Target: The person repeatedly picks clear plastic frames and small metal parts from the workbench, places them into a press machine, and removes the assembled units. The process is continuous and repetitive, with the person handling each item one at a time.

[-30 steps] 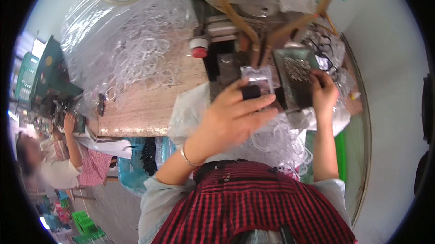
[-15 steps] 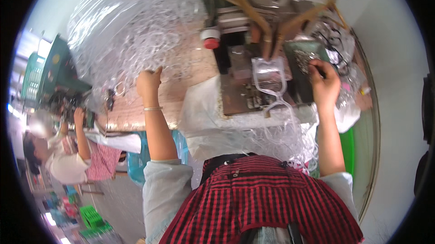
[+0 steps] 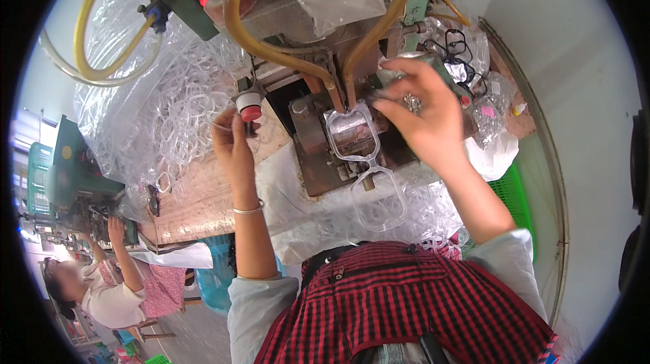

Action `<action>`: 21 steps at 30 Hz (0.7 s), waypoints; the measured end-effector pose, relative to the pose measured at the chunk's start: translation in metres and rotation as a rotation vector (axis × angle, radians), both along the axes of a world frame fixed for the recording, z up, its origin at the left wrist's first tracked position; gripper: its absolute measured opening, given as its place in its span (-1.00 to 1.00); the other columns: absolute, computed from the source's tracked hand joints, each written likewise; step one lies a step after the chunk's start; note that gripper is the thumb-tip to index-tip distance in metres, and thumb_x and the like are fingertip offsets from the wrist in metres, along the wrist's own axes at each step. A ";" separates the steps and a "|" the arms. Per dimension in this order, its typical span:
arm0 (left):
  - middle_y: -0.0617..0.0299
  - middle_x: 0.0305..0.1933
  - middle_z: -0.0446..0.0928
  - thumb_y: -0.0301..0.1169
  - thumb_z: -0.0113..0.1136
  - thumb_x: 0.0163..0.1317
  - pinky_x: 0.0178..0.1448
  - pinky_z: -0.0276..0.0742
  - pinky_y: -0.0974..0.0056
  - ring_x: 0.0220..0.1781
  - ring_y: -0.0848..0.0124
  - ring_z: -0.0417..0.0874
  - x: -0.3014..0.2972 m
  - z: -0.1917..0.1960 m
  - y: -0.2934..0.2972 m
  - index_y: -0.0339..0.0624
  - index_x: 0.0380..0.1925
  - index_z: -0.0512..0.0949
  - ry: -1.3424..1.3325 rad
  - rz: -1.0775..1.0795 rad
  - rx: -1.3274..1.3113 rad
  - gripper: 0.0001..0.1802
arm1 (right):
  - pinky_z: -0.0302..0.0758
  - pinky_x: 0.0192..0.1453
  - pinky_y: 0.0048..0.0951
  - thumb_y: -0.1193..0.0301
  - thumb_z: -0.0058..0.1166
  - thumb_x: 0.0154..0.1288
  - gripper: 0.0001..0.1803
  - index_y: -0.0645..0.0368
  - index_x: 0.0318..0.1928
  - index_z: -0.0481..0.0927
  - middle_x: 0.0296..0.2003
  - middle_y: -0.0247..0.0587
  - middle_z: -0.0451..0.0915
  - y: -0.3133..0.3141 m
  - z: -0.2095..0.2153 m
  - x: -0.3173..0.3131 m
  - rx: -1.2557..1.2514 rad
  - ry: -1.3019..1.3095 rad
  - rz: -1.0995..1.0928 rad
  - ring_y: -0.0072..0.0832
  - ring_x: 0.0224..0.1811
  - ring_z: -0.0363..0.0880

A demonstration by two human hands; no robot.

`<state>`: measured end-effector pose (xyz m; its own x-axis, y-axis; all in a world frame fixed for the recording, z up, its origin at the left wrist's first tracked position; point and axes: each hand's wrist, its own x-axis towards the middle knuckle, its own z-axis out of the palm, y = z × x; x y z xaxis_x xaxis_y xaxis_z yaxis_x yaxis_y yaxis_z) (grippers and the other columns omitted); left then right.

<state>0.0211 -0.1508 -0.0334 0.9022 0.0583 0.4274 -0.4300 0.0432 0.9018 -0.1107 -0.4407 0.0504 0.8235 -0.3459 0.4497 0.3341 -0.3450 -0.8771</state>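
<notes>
Clear frame [image 3: 362, 161] sits seated on the press fixture [image 3: 325, 161]; loading step looks done. Left hand [image 3: 232, 144] at red button [image 3: 251, 112] (grip unclear), right hand [image 3: 423, 117] loosely open, empty, beside the die. Next: right hand clear, then press.

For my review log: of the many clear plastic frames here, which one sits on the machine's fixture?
The clear frame lying alone on the brown metal fixture, just below the right hand. The others lie tangled in the heap by the left hand.

A factory workshop: press machine [image 3: 318, 32], heaped clear plastic frames [image 3: 169, 107].
</notes>
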 end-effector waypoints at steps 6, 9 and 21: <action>0.14 -0.14 0.64 -0.33 0.13 0.51 -0.09 0.63 0.31 -0.19 0.36 0.72 -0.040 -0.045 0.006 -0.29 -0.06 0.51 0.141 0.135 -0.193 -0.78 | 0.47 0.07 -0.54 0.61 0.33 0.13 -0.45 0.25 0.16 0.50 -0.36 -0.36 0.63 0.027 -0.019 0.015 0.247 -0.018 0.042 -0.62 -0.20 0.59; 0.11 -0.13 0.64 -0.37 0.11 0.52 -0.02 0.60 0.25 -0.18 0.32 0.70 -0.047 -0.027 0.002 -0.27 -0.05 0.51 -0.007 0.122 -0.284 -0.81 | 0.48 0.08 -0.54 0.63 0.31 0.13 -0.42 0.27 0.20 0.47 -0.37 -0.37 0.62 0.027 -0.017 0.018 0.269 0.000 0.067 -0.63 -0.16 0.59; -0.07 -0.31 0.68 -0.54 0.13 0.39 -0.20 0.65 0.19 -0.31 0.14 0.74 -0.086 0.125 -0.059 -0.44 -0.31 0.59 -0.641 -0.095 0.001 -0.85 | 0.48 0.32 -0.25 0.32 0.17 0.44 -0.41 0.35 0.36 0.36 0.22 0.18 0.52 0.050 0.010 -0.032 0.069 -0.029 0.152 -0.11 0.29 0.55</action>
